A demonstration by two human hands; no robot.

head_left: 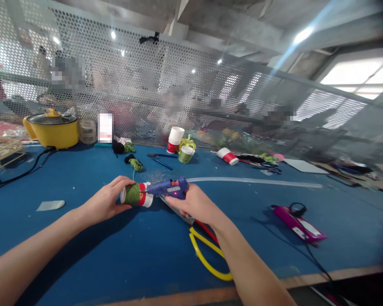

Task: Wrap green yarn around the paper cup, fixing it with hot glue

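My left hand (106, 200) is closed round a paper cup (137, 195) that lies on its side, red and white, partly wrapped in green yarn. My right hand (194, 205) grips a blue glue gun (170, 188) whose red light is on. The gun's nozzle touches the cup's wrapped side. A long clear glue stick (255, 182) runs out of the gun's back to the right across the blue table (83, 246). A strand of green yarn leads from the cup up to a small green yarn bundle (135, 164).
Yellow-handled scissors (207, 250) lie under my right forearm. A magenta tool with a black cord (298, 225) lies at the right. A yellow electric pot (52, 129), stacked cups (175, 139) and a fallen cup (227, 156) stand along the perforated metal screen (178, 85). People are behind it.
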